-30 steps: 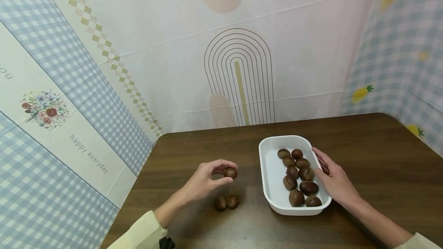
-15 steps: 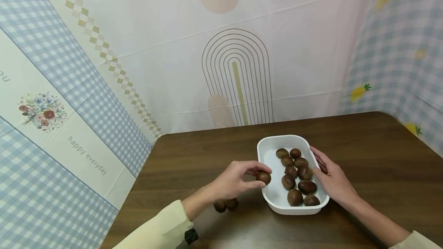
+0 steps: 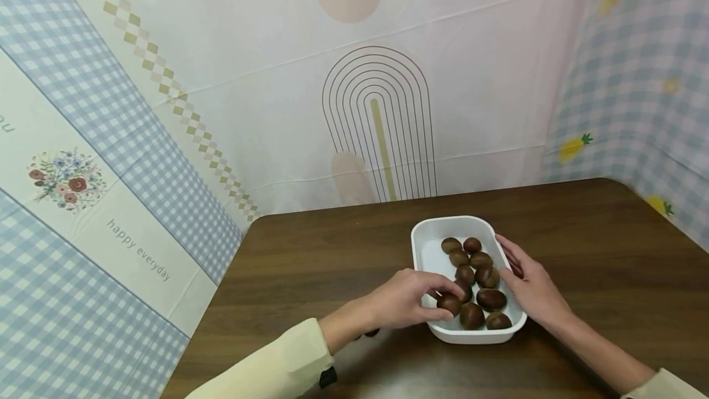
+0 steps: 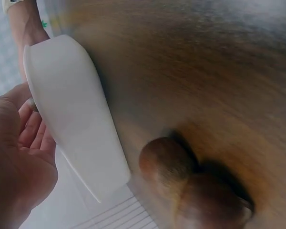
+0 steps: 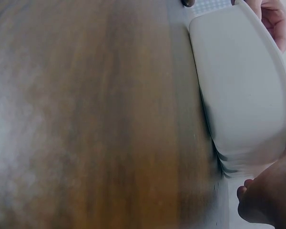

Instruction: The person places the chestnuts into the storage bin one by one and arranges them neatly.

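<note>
My left hand (image 3: 407, 300) pinches a brown chestnut (image 3: 448, 305) between thumb and fingers, low inside the near left part of a white rectangular tray (image 3: 468, 338). Several other chestnuts (image 3: 490, 299) lie in the tray, mostly along its middle and right side. Against the tray's right side, my right hand (image 3: 534, 291) holds the rim with the thumb, its fingers along the outer wall. Two more chestnuts (image 4: 209, 202) lie side by side on the table below my left wrist; in the head view my forearm mostly covers them. The held chestnut is largely hidden in the left wrist view.
The dark wooden table (image 3: 321, 245) reaches back to a pale printed cloth (image 3: 266, 109). Blue checked cloth (image 3: 637, 109) hangs at the right, with more at the left. Tabletop stretches on both sides of the tray.
My left hand has carried the chestnut rightward from above the table, across the tray's left rim and down into the tray. My right hand has stayed at the tray's side.
</note>
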A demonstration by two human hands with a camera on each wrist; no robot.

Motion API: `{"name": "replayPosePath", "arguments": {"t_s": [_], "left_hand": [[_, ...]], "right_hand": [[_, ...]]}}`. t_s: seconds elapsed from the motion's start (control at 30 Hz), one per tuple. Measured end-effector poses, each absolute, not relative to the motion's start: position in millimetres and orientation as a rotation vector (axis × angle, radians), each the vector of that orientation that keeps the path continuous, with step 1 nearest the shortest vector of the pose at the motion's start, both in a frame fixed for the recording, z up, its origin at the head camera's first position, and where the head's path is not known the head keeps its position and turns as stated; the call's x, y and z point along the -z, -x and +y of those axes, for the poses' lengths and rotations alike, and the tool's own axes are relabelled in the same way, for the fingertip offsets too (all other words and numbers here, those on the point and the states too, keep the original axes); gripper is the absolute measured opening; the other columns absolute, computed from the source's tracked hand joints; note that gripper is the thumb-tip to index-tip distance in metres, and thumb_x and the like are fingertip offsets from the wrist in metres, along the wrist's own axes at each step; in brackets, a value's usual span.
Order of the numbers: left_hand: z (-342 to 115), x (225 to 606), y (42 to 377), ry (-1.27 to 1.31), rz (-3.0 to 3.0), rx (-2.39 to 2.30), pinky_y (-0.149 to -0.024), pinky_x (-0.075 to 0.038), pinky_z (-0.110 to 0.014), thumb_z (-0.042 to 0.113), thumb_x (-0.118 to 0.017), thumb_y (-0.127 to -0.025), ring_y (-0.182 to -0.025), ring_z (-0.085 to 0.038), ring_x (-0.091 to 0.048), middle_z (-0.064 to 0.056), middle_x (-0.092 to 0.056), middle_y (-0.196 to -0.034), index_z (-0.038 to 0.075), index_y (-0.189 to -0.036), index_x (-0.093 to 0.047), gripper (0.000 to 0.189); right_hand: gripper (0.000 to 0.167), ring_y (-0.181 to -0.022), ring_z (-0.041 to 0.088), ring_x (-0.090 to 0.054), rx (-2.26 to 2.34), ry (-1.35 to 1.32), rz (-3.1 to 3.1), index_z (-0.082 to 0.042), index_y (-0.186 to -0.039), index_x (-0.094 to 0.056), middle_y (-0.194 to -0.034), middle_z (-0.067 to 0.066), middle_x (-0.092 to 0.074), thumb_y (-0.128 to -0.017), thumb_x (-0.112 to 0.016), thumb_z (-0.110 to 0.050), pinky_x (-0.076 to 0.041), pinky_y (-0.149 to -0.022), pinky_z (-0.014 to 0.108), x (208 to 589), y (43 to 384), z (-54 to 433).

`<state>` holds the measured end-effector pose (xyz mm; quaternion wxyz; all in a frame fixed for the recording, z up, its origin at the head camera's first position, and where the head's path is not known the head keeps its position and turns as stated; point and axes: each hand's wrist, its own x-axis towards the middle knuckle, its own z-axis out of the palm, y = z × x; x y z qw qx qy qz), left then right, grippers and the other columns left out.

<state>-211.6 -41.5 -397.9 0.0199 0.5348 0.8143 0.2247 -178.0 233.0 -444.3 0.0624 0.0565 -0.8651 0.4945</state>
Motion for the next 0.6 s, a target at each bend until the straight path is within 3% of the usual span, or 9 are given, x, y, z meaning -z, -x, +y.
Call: {"name": "replayPosePath", "arguments": {"t_s": [0.2, 0.6], "left_hand": [[-31.3, 397.2, 208.1, -1.656, 2.559, -0.491, -0.093, -0.042, -0.002, 0.034, -0.079, -0.096, -0.102, 0.011, -0.059, 0.015, -0.073, -0.122, 0.023, -0.125, -0.072, 0.032], [-16.1, 388.3, 210.3, -1.606, 2.477, -0.250, -0.085, -0.043, -0.001, 0.029, -0.079, -0.096, -0.093, 0.012, -0.062, 0.016, -0.074, -0.111, 0.023, -0.118, -0.076, 0.023]], "right_hand": [[0.062, -0.146, 0.049, -0.043, -1.491, -0.166, -2.628, -0.010, -0.166, -0.026, -0.162, 0.031, -0.038, -0.109, -0.050, -0.009, -0.034, -0.084, -0.004, 444.3, 177.9, 233.4], [0.062, -0.145, 0.048, -0.044, -1.485, -0.178, -2.611, -0.009, -0.166, -0.027, -0.161, 0.031, -0.040, -0.109, -0.051, -0.008, -0.034, -0.085, -0.005, 446.4, 178.8, 234.3]]}}
